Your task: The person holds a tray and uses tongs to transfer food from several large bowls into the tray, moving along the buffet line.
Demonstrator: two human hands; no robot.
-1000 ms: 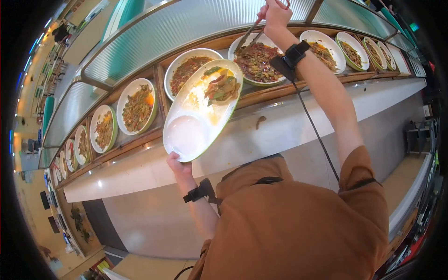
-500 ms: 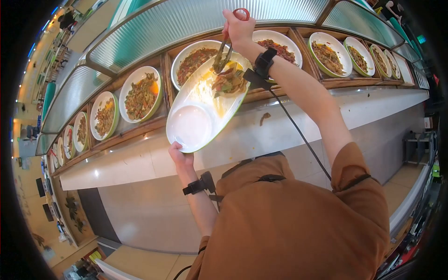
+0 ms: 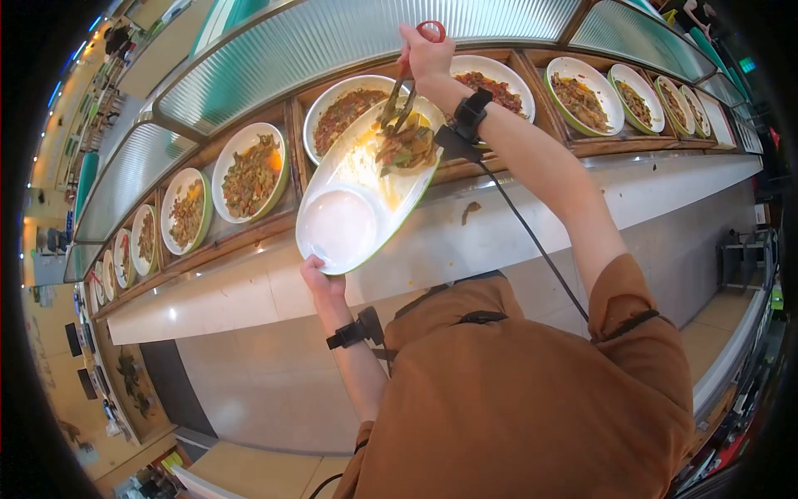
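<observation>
A large white oval plate (image 3: 320, 195) with a green edge is tilted over the counter's front, my left hand (image 3: 324, 279) closed on its lower rim. Cooked food (image 3: 409, 147) lies in its upper right part, with orange oil smeared beside it. Above the plate, my right hand (image 3: 430, 60) is wrapped round the red handles of metal tongs (image 3: 406, 101). The tongs' tips point down and touch the food at its upper left. Behind the plate's upper end a round bowl (image 3: 337, 116) of chopped food is partly covered.
White bowls of food stand in a wooden rack, such as one at the left (image 3: 249, 173) and one at the right (image 3: 584, 97). A ribbed glass guard (image 3: 332, 50) rises behind them. A brown scrap (image 3: 470, 213) lies on the white ledge (image 3: 532, 220).
The tongs have moved slightly down and right, deeper into the food on the plate. My left hand and the plate are almost where they were.
</observation>
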